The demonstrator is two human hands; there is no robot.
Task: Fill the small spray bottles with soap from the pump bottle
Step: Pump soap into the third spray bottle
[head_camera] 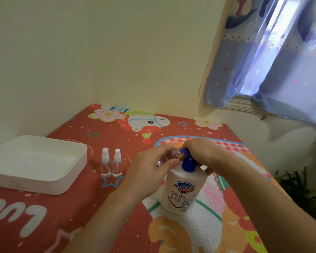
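Cartoon-print table (pixel 98 207), pump bottle (pixel 182 190) upright, open spray bottle (pixel 169 157) tilted mouth-to-spout

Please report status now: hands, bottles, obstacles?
Left hand holds open small bottle at the nozzle. Right hand on pump bottle head. Two capped spray bottles waiting. No obstacles.

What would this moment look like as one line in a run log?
step: filling | left hand: holds open small bottle at nozzle | right hand: on pump bottle head | two capped spray bottles: standing beside white tray
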